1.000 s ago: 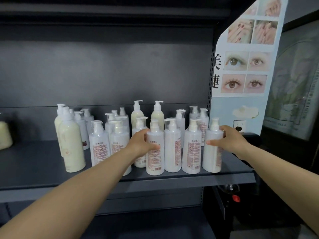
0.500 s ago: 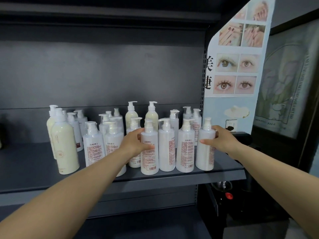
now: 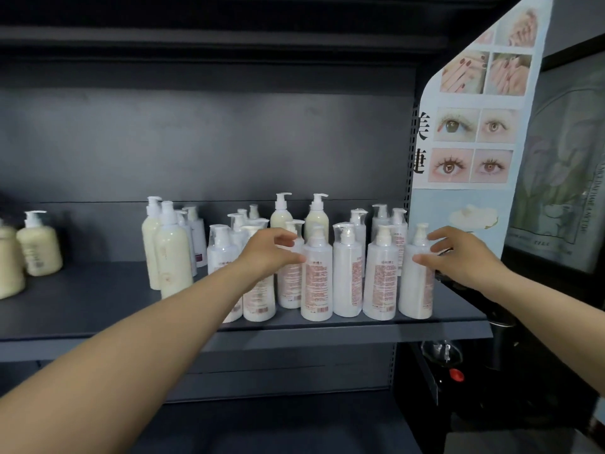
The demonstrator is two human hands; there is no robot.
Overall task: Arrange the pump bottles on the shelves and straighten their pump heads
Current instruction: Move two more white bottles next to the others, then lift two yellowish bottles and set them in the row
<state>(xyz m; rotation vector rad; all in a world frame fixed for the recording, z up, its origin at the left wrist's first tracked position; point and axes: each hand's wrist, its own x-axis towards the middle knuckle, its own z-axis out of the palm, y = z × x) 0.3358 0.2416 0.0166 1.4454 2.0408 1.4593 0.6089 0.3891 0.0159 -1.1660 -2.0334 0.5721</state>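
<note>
Head view, nearest: two bare forearms reach in from the lower corners toward the shelf.
Left hand: fingers spread and loosely curled, gripping nothing, its fingertips just at the shoulder of a white pump bottle in the front row.
Right hand: open, fingers extended against the side of the end bottle; not closed around it.
Front row: white bottles stand upright, nearly touching, close to the shelf's front lip (little room forward).
Right edge: the end bottle stands near the shelf's right end, beside a poster of eyes and nails.
Behind: more white bottles crowd together, with two taller cream bottles at the back.
Left: a cream pair stands apart; bare shelf lies beyond it, then squat cream bottles at the far left.
Back: dark panel.
</note>
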